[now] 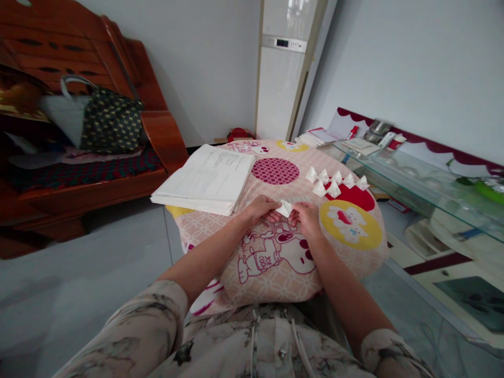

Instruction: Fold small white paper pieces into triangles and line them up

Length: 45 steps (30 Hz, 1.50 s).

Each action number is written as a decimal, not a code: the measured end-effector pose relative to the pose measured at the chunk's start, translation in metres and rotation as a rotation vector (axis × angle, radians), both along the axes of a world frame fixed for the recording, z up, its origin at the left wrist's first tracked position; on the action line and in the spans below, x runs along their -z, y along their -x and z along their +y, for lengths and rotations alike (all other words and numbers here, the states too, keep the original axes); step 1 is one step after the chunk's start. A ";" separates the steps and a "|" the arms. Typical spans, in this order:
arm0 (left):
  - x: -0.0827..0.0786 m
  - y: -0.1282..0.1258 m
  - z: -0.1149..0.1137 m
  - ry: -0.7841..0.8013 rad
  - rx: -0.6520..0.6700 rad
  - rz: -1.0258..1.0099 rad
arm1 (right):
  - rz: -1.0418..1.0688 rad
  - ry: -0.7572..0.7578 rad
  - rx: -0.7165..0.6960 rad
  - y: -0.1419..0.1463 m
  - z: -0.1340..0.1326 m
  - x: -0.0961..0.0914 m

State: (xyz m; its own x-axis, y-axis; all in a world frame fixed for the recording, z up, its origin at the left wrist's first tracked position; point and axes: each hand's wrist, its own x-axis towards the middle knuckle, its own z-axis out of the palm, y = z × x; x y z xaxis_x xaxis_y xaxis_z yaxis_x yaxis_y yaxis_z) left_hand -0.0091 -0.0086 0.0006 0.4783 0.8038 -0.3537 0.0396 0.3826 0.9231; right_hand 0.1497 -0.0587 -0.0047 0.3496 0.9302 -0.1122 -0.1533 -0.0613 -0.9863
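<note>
Between my two hands is a small folded piece of white paper (285, 209), held just above the cloth-covered table. My left hand (260, 210) pinches its left edge with closed fingers. On the opposite side, my right hand (307, 216) grips the paper's right edge. Several small white folded paper shapes (334, 189) with pointed tops stand in rough rows on the table, beyond my right hand. A thick stack of printed paper sheets (208, 176) lies beyond and to the left of my left hand.
A patterned cloth (275, 262) covers the round table. At right, a glass-topped cabinet (425, 189) carries papers and small items. A wooden bench (157, 131) with bags (112, 121) stands at left. A tall white appliance (281, 79) is at the back.
</note>
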 end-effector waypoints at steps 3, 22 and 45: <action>-0.001 0.001 0.000 0.005 0.013 0.001 | -0.012 -0.010 -0.011 0.000 0.000 0.001; 0.002 0.004 0.001 -0.155 0.021 -0.137 | -0.112 -0.076 -0.215 -0.007 -0.005 -0.001; 0.008 0.003 0.005 -0.261 -0.199 -0.139 | -0.096 0.040 -0.508 -0.005 -0.009 -0.002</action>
State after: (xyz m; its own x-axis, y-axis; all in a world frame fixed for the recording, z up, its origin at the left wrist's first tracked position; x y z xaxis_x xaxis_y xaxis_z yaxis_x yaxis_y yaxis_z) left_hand -0.0116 -0.0039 -0.0078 0.3322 0.9408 -0.0665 -0.1452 0.1207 0.9820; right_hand 0.1550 -0.0682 -0.0031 -0.1349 0.9809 -0.1403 -0.0033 -0.1420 -0.9899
